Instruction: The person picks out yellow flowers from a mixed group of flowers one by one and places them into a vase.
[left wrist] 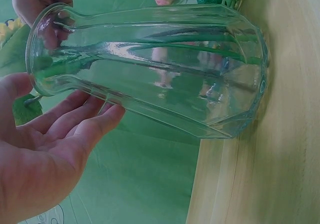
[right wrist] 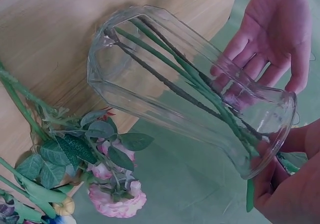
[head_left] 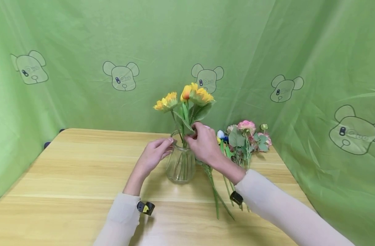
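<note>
The right hand (head_left: 204, 141) is pinching slender green stems (right wrist: 202, 88) at the mouth of a faceted glass vase (head_left: 181, 167) standing on the wood-grained table (head_left: 82, 164); the left hand (head_left: 153, 155) is resting loose fingers against the vase's neck. Ruffled yellow blooms (head_left: 202, 95) are rising above. Rightward, layered pink flowers (head_left: 246, 126) are lying, the right forearm (head_left: 231, 170) crossing nearby stalks.

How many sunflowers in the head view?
2: one leaning out left, one upper right, just right of the orange-yellow tulip. Others could be hidden behind.
</note>
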{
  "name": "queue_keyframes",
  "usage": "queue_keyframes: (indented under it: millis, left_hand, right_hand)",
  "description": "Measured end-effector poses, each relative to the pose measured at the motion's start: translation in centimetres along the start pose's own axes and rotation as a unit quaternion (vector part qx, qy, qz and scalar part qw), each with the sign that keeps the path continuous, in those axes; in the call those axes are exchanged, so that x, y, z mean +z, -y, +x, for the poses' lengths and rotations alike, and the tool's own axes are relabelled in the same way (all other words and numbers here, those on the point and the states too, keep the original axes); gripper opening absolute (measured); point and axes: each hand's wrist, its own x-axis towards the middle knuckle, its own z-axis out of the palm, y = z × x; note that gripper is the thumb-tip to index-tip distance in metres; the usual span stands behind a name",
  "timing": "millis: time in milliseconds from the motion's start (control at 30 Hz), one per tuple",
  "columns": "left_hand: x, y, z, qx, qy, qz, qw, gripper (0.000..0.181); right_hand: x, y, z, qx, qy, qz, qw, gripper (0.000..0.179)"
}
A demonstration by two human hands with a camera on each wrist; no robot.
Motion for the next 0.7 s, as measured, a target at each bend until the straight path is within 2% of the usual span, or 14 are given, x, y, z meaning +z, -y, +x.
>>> queue_keyframes:
  millis: [200, 367, 700]
  left_hand:
    - [-0.1, 0.1, 0.0, 0.001, 0.000, -0.001, 1.0000, 0.047]
    - [0.0, 0.0, 0.0, 0.001, 0.000, 0.002, 1.0000, 0.048]
    - [0.1, -0.1, -0.1, -0.002, -0.001, 0.002, 1.0000, 0.049]
  right_hand:
    - [-0.1, 0.0, 0.1, 0.019, -0.013, 0.011, 0.9997, 0.034]
    - [-0.5, 0.1, 0.1, 0.039, -0.003, 0.018, 0.9991, 0.042]
    - [-1.3, -0.6, -0.4, 0.041, 0.015, 0.032, 0.9985, 0.047]
